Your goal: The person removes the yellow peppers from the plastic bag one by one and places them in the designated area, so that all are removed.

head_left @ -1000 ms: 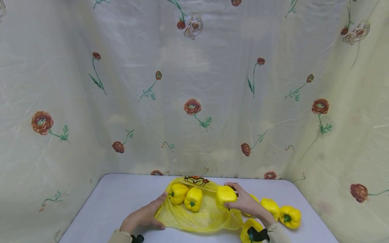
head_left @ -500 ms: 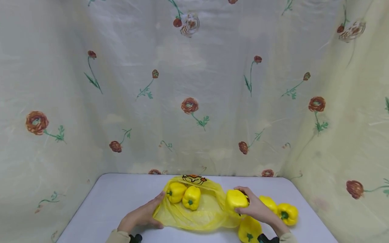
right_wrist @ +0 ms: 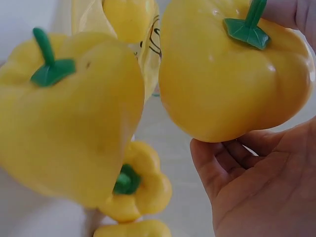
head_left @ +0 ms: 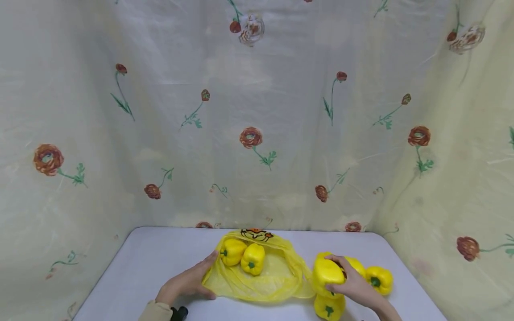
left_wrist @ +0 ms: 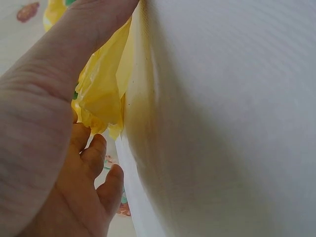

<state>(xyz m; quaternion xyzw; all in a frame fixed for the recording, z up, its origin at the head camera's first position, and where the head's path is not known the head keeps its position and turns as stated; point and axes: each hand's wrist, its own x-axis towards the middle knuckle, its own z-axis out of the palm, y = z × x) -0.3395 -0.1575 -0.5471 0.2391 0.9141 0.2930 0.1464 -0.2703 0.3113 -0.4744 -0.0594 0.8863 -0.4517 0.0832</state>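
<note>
One loose pepper [head_left: 329, 307] lies at four o'clock from one yellow bag [head_left: 241, 286]. The left hand [head_left: 188, 281], fingers apart, touches it at nine; at three, the right hand [head_left: 355, 283] grips one held pepper [head_left: 326, 276], at least two outer peppers [head_left: 379, 280] beyond. Two bagged peppers [head_left: 253, 258] sit toward eleven.

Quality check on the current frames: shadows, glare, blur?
Left wrist: broad soft shadow over the white table, yellow-tinted beside the bag. Right wrist: small highlights on the held pepper; the leftmost pepper looks soft. Head: held pepper bright yellow, little surface detail.
</note>
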